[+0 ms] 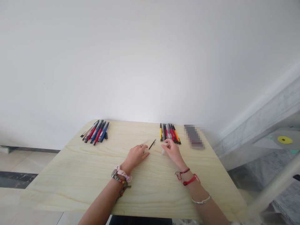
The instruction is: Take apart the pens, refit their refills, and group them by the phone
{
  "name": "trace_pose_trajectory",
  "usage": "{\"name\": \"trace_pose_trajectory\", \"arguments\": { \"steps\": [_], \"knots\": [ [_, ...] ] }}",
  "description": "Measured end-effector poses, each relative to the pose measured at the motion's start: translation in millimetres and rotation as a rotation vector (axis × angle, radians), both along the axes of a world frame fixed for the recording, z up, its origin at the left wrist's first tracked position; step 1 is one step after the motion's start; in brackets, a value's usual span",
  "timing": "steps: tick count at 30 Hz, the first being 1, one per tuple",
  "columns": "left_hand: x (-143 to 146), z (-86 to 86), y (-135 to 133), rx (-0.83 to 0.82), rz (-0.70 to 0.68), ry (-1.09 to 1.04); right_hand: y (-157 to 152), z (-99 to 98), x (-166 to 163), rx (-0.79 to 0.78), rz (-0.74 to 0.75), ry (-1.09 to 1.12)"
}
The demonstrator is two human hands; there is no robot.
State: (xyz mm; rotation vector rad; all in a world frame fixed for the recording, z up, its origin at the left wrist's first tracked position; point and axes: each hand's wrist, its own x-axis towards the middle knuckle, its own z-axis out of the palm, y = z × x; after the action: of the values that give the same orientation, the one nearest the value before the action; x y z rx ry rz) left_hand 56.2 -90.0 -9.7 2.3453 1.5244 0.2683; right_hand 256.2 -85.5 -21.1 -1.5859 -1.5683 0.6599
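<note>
My left hand [137, 155] rests on the light wooden table [77, 175], its fingers curled near a thin black pen refill [152, 144] that lies between both hands. My right hand [172, 149] lies just below a pile of yellow, red and black pens [170, 132], fingers bent over something pale and small that I cannot make out. A second pile of blue, red and black pens [96, 131] lies at the far left of the table, well away from both hands.
A blurred dark flat object [194, 137] lies at the table's far right corner. A white wall stands right behind the table. Tiled floor shows on the left, and a marble-like ledge with a yellow disc [284, 139] on the right.
</note>
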Motion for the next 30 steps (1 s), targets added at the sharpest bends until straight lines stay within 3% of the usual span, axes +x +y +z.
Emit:
{"name": "trace_pose_trajectory", "arguments": {
  "steps": [11,20,30],
  "knots": [
    [3,-3.3,1,0.002,0.067,-0.015,-3,1.9,-14,-0.065,0.016,-0.524],
    [6,-3.6,-2,0.040,0.066,0.019,-2,13.0,-19,0.028,0.113,-0.632],
    [11,-6.2,-3,0.004,0.180,0.105,23,21.4,-42,-0.143,0.081,-0.820]
  ]
}}
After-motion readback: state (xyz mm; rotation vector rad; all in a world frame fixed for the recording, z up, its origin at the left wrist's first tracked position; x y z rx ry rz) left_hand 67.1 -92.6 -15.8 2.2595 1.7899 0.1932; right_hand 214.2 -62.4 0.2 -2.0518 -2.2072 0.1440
